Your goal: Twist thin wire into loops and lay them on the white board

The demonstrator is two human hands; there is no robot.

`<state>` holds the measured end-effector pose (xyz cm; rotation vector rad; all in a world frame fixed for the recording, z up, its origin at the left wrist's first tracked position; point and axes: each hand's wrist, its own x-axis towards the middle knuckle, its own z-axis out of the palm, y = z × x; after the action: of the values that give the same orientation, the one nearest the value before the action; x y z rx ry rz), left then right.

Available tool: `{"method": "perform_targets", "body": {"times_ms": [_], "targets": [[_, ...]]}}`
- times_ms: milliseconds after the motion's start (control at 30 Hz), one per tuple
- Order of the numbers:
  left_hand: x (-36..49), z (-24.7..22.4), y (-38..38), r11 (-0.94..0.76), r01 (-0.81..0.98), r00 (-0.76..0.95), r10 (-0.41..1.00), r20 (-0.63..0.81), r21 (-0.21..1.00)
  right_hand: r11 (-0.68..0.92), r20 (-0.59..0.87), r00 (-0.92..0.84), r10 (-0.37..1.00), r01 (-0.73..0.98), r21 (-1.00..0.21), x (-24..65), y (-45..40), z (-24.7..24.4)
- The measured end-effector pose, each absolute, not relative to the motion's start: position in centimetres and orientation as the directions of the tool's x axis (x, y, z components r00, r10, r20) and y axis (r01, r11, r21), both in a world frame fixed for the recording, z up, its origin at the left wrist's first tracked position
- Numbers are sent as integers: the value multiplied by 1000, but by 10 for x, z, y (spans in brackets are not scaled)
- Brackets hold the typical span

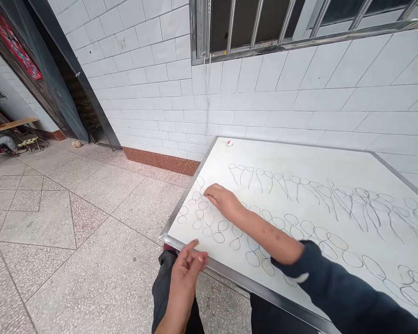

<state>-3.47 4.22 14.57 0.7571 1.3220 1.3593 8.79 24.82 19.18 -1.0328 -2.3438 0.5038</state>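
A whiteboard (299,155) with a grey metal frame lies flat before me, covered with pencil-like dark loops, figure-eight shapes and rows of nine-like strokes. Stretched across it from the right, my right hand (222,198) is closed, with fingertips together low over the loops near the left side. Whatever those fingers hold, if anything, is hidden. My left hand (187,269) hovers by the near left edge of the board, palm turned up, fingers loosely bent and apart. A small red patch shows near its thumb tip; I cannot tell what it is.
A small red-and-white object (230,144) lies at the board's far left corner. Behind stands a white tiled wall (153,69) with a barred window (254,23). To the left are a speckled floor (100,250), a ball (77,144), a doorway and a seated person at a bench.
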Motion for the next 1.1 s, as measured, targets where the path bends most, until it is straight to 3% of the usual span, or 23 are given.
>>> {"method": "perform_targets", "body": {"times_ms": [100,233,733,933,1100], "targets": [[-43,180,56,31,-406,-393,897,-205,913,835,540,-641,546,359,-417,114,179,198],[-30,209,57,-21,-480,-332,930,-159,877,879,625,-618,477,321,-353,139,114,209],[11,257,13,-78,-460,-267,962,-54,884,871,704,-513,492,270,-411,171,50,247],[16,265,2,-50,-440,-272,959,-80,897,883,715,-518,469,242,-403,177,38,253],[19,266,-3,-45,-440,-288,953,-93,897,816,691,-445,569,198,-544,177,28,257]]}}
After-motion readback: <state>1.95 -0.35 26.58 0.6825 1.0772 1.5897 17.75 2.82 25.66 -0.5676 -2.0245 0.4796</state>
